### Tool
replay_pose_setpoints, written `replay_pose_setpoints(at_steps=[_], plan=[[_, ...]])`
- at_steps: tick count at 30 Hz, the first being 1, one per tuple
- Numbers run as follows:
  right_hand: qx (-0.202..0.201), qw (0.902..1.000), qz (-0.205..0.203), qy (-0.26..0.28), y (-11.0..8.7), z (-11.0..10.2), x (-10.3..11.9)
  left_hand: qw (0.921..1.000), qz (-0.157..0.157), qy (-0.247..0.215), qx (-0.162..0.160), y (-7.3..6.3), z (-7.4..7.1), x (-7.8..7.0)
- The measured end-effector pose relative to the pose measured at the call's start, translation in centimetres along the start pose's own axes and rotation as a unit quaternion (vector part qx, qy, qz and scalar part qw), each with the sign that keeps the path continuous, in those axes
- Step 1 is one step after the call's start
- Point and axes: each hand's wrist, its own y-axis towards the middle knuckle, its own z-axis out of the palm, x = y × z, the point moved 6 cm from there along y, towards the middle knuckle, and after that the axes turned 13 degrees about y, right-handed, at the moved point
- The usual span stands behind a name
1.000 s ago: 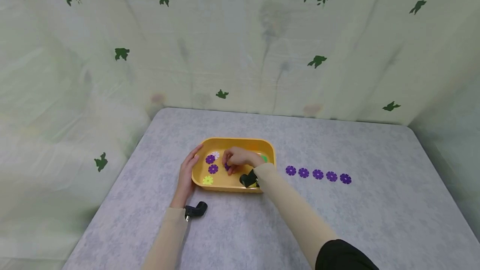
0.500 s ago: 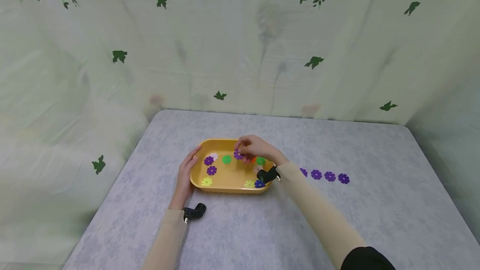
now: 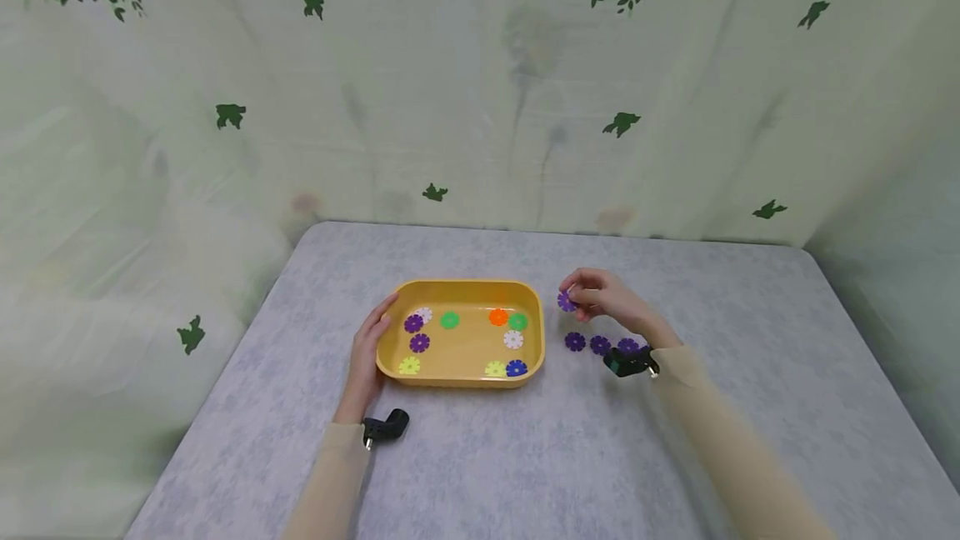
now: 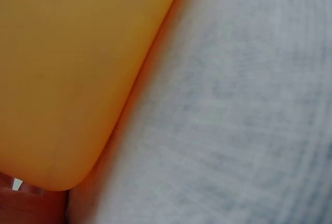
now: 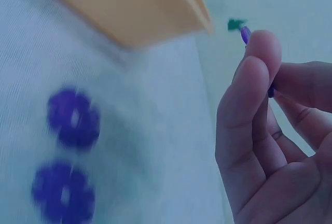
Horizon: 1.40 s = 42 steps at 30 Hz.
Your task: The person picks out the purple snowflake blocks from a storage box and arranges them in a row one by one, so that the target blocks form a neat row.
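My right hand (image 3: 611,298) pinches a purple flower-shaped plastic disc (image 3: 566,302) between thumb and fingers, above the table just right of the yellow tray (image 3: 457,382). In the right wrist view, the fingers cover most of this disc (image 5: 245,35); only slivers of purple show. Below the hand, several purple flower discs (image 3: 575,342) lie in a row on the table, some hidden by the wrist camera. My left hand (image 3: 366,361) rests along the tray's left side, its fingers fairly straight against the wall. Inside the tray lie two purple discs (image 3: 419,343), one overlapping a white disc (image 3: 425,315).
Other flower discs are spread about the tray: green (image 3: 449,320), orange (image 3: 498,317), yellow (image 3: 409,365), blue (image 3: 516,367) and white (image 3: 513,340). A grey mottled cloth covers the table (image 3: 480,465). Behind it hangs a leaf-patterned curtain (image 3: 465,107).
My right hand has lifted a purple disc out of the tray and carried it right, over the tray's edge to above the row. The left hand stays at the tray's side.
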Motion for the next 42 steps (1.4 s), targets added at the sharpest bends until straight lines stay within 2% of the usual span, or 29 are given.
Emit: replay_pose_setpoints(at_steps=[8, 16, 25, 30, 36, 42], plan=[[-0.029, 0.9996, 0.003, 0.005, -4.5, -5.5, -2.7, 1.0, -0.005, -0.006, 0.001, -0.2, 0.0, 0.0], [-0.075, 0.997, 0.018, 0.0, -9.6, -10.3, -5.8, 1.0, -0.004, 0.001, 0.0, -0.2, 0.1, 0.0], [-0.13, 0.9909, 0.018, -0.031, -14.0, -13.9, -7.8, 1.0, -0.005, -0.003, -0.001, -0.3, 0.0, 0.0], [-0.143, 0.9879, 0.034, -0.051, -15.1, -14.4, -8.1, 1.0, 0.0, -0.007, 0.003, -0.4, 0.1, 0.0], [-0.164, 0.9803, 0.055, -0.096, -15.2, -14.2, -8.6, 0.9998, 0.003, -0.017, 0.003, -0.3, 0.0, 0.0], [-0.189, 0.9721, 0.043, -0.132, -14.6, -14.1, -7.5, 0.9998, -0.004, -0.019, 0.009, -0.1, 0.1, 0.0]])
